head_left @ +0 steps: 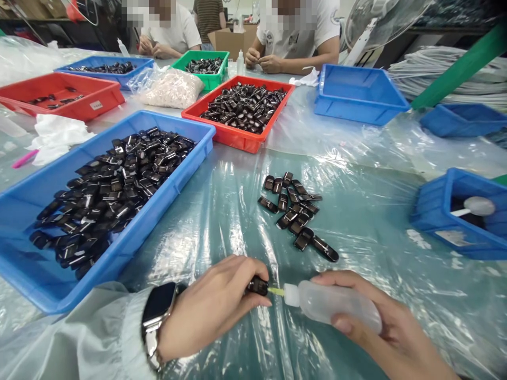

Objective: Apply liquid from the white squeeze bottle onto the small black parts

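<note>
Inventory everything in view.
Bins: five blue, two red, one green, throughout
Parts: many, black, bins, table
Held part: one, black, left hand
Bottles: three, whitish, right hand, back
Scoop: one, white, right bin
Bag: one, pale, back
Tissues: two, white, left, back
Stick: one, pink, left
Fan: one, white, back
Cardboard: some, brown, back
Coils: several, white, right
Pole: one, green, right
Sheeting: some, clear, table
People: three, pale/striped tops, back
Watch: one, black, left wrist
Hands: two, bare, front

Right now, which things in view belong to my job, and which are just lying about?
Seemingly in the job:
black piece, in your left hand
squeeze bottle, in your right hand, nozzle toward the piece
loose black pieces ahead
filled blue tray at left

Probably just lying about:
pink stick-like item
crumpled white cloth or tissue
clear bag of pale bits
</note>
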A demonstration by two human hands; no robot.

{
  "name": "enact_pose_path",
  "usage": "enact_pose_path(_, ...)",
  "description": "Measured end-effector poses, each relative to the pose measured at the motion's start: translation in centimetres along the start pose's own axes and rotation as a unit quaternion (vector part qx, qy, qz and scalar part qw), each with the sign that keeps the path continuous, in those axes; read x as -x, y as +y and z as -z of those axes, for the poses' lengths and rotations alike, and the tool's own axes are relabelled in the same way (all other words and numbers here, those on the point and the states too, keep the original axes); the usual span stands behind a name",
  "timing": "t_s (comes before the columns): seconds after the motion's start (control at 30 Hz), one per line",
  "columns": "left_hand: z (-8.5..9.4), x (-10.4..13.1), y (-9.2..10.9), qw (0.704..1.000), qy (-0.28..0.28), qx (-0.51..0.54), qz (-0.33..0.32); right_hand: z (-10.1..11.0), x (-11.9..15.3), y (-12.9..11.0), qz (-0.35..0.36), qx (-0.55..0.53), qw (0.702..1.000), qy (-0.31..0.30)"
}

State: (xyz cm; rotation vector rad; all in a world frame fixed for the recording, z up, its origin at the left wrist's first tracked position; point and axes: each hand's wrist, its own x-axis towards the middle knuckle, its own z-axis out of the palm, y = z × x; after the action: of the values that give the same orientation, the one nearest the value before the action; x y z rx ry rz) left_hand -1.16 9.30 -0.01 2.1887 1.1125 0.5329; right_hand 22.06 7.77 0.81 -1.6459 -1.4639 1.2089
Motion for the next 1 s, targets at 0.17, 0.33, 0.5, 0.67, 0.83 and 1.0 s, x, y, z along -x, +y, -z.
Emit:
enact_pose_path(0.17, -0.1, 0.2, -0.1, 1.000, -0.013, 0.007, -0.006, 0.3, -0.1, -0.1, -0.014, 0.002, 1.000, -0.008)
enact_pose_path(0.33, 0.2, 0.0, -0.2, 1.000, -0.019, 0.018, -0.008, 0.1, 0.1, 0.0, -0.011, -0.013, 1.000, -0.002)
enact_pose_path(0.5, 0.2, -0.2, -0.2, 1.000, -0.017, 0.002, 0.006, -0.1, 0.3, -0.1, -0.008, -0.016, 1.000, 0.009)
enact_pose_path(0.67, 0.5, -0.1, 0.1, 1.000, -0.014, -0.023, -0.002, -0.1, 0.3, 0.1, -0.005, -0.014, 1.000, 0.027)
enact_pose_path(0.83, 1.0, -0.2, 0.1, 1.000, -0.009, 0.029, -0.005, 0.1, 0.3, 0.2, 0.016, -0.008, 0.999, 0.036)
enact_pose_path(1.0, 1.1, -0.2, 0.1, 0.997, 0.027, 0.066, 0.007, 0.4, 0.4, 0.0, 0.030, 0.009, 0.999, 0.024)
